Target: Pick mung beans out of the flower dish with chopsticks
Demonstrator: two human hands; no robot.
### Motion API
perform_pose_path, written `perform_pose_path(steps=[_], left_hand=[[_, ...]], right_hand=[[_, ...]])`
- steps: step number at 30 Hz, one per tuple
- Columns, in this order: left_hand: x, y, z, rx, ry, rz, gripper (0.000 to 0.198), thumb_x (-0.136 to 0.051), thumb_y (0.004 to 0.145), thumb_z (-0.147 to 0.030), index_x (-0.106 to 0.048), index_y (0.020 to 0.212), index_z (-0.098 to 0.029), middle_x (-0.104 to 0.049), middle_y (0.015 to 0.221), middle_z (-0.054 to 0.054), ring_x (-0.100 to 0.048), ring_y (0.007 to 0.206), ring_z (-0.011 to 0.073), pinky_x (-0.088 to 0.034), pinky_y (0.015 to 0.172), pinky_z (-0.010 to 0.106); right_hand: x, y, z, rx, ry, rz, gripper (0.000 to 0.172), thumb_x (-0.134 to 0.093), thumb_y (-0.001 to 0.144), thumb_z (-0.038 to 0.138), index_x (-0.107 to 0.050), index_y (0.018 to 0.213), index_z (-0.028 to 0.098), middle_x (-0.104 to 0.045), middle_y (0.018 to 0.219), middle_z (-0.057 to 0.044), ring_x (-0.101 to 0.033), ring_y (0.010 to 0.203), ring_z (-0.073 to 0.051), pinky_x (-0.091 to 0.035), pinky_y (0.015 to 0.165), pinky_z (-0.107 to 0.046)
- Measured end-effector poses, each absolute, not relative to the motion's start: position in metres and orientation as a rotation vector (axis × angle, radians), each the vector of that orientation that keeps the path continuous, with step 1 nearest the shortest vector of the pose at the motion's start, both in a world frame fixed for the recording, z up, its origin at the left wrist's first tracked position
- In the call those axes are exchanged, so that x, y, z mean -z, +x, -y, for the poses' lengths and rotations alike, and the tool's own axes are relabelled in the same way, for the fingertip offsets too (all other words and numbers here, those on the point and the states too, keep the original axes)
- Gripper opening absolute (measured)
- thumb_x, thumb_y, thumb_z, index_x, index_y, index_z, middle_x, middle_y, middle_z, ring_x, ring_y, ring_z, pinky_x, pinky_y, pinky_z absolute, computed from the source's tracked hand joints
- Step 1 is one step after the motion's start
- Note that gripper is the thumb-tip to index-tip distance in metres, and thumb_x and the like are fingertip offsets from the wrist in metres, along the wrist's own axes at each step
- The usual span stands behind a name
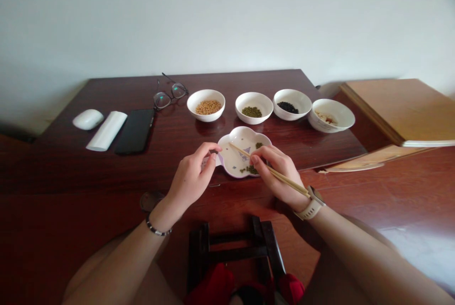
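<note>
A white flower-shaped plate [232,155] with a short handle lies near the table's front edge. Several green beans [252,170] are gathered on its right side, partly behind my fingers. My left hand [192,172] is at the handle, its thumb and index finger closed around it at the plate's left. Wooden chopsticks [289,182] are gripped in my right hand [279,172], their tips over the middle of the plate. Behind it stand a bowl of tan beans [206,117], a bowl of green beans [254,120] and a bowl of black pieces [293,116].
A bowl with pale and reddish pieces [330,127] stands at the right. Eyeglasses [162,100], a black phone [135,132], a white oblong case [106,132] and a white mouse-shaped object [88,119] lie left. A wooden board [401,108] is beyond the table's right end.
</note>
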State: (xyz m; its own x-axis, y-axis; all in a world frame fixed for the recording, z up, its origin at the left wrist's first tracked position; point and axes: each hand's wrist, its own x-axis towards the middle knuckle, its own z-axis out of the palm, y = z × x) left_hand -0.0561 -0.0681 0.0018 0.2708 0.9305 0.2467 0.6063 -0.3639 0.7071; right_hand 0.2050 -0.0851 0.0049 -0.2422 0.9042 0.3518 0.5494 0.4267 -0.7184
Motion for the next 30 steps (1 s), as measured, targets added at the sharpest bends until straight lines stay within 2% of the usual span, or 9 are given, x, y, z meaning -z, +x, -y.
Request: perform_pose_path(steps=[5,11,30], left_hand=[[-0.0027,-0.056,0.068,-0.898,2.07,-1.379,0.025,-0.048,0.112,-0.031,-0.067,0.126,-0.025,-0.08,0.118,0.004,-0.077,0.096,0.02,-0.057,0.085,0.03],[-0.0016,-0.056,0.067,-0.898,2.049,-1.379,0.025,-0.049,0.111,-0.03,-0.068,0.126,-0.025,-0.081,0.118,0.004,-0.078,0.099,0.021,-0.057,0.092,0.032],[0.0007,-0.0563,0.0664,-0.891,2.054,-1.388,0.024,-0.049,0.112,-0.03,-0.067,0.127,-0.025,-0.08,0.117,0.003,-0.077,0.098,0.0191,-0.056,0.091,0.032]], right_hand=[[-0.0049,0.2057,0.0844,-0.585,-1.234,1.931,0.026,-0.054,0.113,0.038,-0.065,0.093,0.025,-0.069,0.087,-0.005,-0.063,0.086,-0.023,-0.048,0.08,-0.037],[-0.0047,0.2053,0.0847,-0.599,-1.21,1.918,0.025,-0.055,0.113,0.036,-0.064,0.092,0.024,-0.069,0.089,-0.004,-0.063,0.087,-0.022,-0.047,0.081,-0.037],[-0.0061,0.2056,0.085,-0.6,-1.194,1.929,0.024,-0.056,0.113,0.033,-0.063,0.092,0.024,-0.066,0.088,-0.003,-0.061,0.088,-0.022,-0.044,0.081,-0.036]])
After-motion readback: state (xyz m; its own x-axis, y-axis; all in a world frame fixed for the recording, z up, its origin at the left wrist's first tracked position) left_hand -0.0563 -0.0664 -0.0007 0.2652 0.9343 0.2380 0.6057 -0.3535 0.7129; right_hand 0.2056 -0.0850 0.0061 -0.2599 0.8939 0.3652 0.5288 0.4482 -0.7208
